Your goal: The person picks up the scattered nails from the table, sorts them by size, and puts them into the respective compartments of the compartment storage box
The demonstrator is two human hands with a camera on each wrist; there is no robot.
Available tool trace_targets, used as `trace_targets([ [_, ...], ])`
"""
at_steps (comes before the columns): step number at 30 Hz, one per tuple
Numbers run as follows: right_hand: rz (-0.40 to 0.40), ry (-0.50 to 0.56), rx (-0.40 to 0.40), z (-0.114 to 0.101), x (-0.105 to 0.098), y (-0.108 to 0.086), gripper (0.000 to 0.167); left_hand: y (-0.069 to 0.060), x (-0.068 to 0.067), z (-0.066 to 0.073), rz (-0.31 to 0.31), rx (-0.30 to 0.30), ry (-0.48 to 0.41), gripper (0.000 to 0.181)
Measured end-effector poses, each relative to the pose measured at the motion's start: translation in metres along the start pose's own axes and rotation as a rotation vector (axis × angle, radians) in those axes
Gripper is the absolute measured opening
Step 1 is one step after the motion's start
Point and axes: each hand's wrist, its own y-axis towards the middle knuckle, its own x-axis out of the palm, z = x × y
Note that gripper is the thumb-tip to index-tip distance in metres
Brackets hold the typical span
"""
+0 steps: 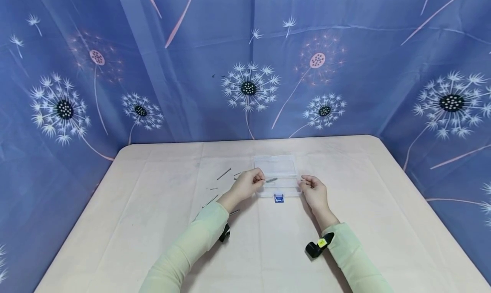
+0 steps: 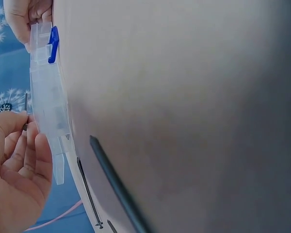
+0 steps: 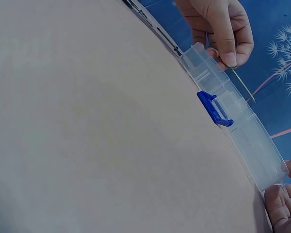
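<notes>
A clear plastic box [image 1: 267, 194] with a blue latch [image 1: 278, 198] lies on the table, its lid [image 1: 274, 165] folded back. Above the box's left part, my left hand [image 1: 248, 182] pinches a slim grey nail [image 1: 271, 180] between thumb and forefinger. The nail's free end points right, as the right wrist view [image 3: 242, 85] also shows. My right hand [image 1: 315, 193] holds the box's right end, with the thumb on the upper edge and curled fingers below in the right wrist view. Part of the box's left end is hidden behind my left hand.
Several loose nails lie left of the box, including a long one [image 1: 223, 174] and a short one [image 1: 213, 188]. Some are partly covered by my left arm. A patterned blue curtain [image 1: 192, 92] surrounds the table [image 1: 145, 224] behind and at both sides.
</notes>
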Motion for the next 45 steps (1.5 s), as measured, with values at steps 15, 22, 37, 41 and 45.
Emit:
trace_targets([
  [15,-0.004,-0.015,-0.009,0.001,0.001,-0.003,0.031,-0.004,0.0,0.002,0.009,-0.028,-0.043,0.005],
  [22,-0.008,-0.011,-0.014,0.001,0.001,-0.005,0.031,-0.006,0.001,0.003,0.018,-0.05,-0.032,0.004],
  [37,-0.024,-0.032,-0.038,0.002,-0.001,-0.003,0.03,-0.008,-0.015,0.006,0.053,-0.025,0.04,0.006],
  [41,-0.024,-0.032,-0.045,0.001,-0.002,-0.001,0.029,-0.011,-0.026,0.008,0.043,-0.025,0.063,0.005],
  [45,-0.02,-0.026,-0.048,0.002,0.0,0.0,0.029,-0.02,-0.038,0.009,0.013,-0.039,0.151,0.005],
])
